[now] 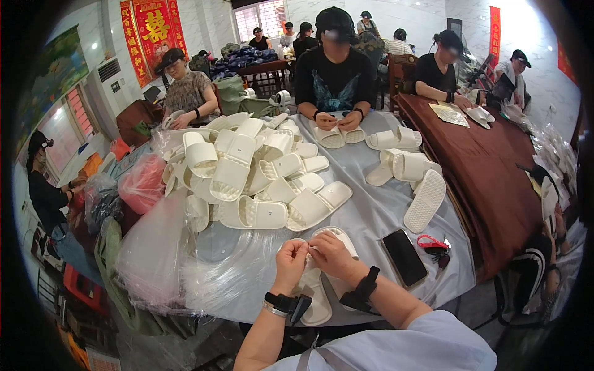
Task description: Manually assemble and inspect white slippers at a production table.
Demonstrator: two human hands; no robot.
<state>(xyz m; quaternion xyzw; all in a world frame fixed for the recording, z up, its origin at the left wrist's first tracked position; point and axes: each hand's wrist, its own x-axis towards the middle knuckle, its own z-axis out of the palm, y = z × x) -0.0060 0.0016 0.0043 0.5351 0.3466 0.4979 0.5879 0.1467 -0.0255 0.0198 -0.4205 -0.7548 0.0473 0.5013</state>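
Two cream slide slippers lie side by side at the table's near edge, the left slipper (317, 304) and the right slipper (339, 233), both partly covered by my hands and wrists. Above them my left hand (291, 264) and my right hand (335, 255) meet, fingertips pinched together. Whatever is between the fingers is too small or hidden to make out. Just beyond rises a large heap of cream slippers (232, 167), piled loosely with straps and soles facing different ways.
Clear plastic bags (154, 260) spread over the table's left side. To my right lie a black phone (405, 258), keys with a red strap (437, 244) and several more slippers (426, 201). A co-worker (335, 74) sits opposite; a brown-covered table (476, 167) stands on the right.
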